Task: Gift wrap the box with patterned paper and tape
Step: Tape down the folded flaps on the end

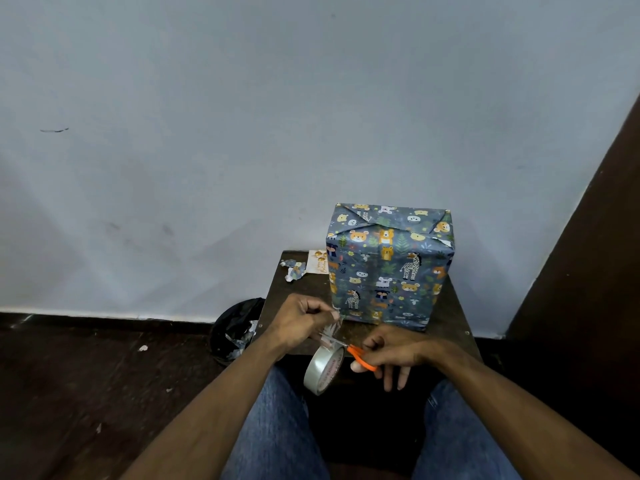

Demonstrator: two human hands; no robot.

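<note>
Tape roll low centre, red print on its core unreadable.
Left hand pinches the tape end; right hand grips orange scissors before the animal-print wrapped box.

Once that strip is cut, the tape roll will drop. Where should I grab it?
Grip the tape roll across its flat faces, coming from the left. It hangs on edge below the left hand, and the scissors in the right hand crowd its right side.
</note>
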